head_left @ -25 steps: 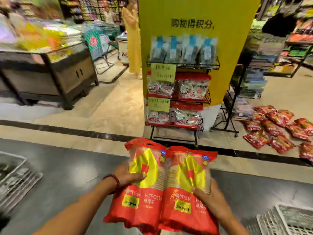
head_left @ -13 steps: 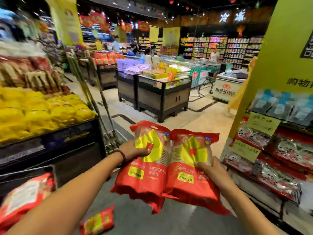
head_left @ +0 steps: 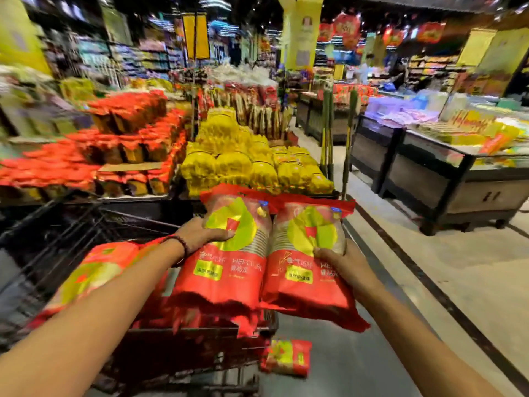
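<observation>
At the cart [head_left: 86, 224], your left hand [head_left: 201, 233] gripped the left pack [head_left: 226, 282] and your right hand [head_left: 343, 262] the right pack [head_left: 297, 293], thumbs curled over.

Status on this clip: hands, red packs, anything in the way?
Left hand grips left red pack; right hand grips right red pack. Held side by side beside black cart. Loose pack on floor below.

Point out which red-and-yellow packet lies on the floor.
The lone packet beside the cart, below the two held packets; another packet lies in the cart.
</observation>
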A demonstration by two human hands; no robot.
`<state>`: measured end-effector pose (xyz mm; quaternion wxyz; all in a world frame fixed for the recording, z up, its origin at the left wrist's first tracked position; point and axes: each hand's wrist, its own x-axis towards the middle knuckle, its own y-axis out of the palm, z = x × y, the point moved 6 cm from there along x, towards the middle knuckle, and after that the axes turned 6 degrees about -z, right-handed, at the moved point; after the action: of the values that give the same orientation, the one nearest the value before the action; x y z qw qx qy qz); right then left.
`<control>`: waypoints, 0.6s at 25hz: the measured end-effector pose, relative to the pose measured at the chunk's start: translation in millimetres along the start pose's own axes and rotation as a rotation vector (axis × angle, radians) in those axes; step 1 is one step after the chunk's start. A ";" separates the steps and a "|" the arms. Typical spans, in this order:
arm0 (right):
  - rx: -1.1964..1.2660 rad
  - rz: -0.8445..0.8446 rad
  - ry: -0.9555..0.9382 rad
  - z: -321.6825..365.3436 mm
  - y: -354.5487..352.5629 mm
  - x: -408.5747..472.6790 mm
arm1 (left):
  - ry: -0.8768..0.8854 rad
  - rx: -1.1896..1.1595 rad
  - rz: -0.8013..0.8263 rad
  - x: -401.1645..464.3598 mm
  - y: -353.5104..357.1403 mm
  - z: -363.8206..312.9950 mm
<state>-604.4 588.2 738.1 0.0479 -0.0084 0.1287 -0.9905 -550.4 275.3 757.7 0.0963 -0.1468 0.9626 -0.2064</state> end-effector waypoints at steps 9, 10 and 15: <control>-0.053 0.043 0.134 -48.9 131.9 109.3 | -0.145 -0.128 -0.238 81.1 -166.6 59.8; -0.074 0.050 0.159 -61.9 138.4 114.2 | -0.159 -0.145 -0.244 87.5 -170.4 65.0; -0.191 0.129 0.284 -117.1 190.8 129.1 | -0.265 -0.153 -0.210 128.3 -148.8 103.0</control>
<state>-718.7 421.8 576.6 0.0915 0.1352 0.2279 -0.9599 -609.4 66.2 712.8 0.1887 -0.2793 0.9337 -0.1205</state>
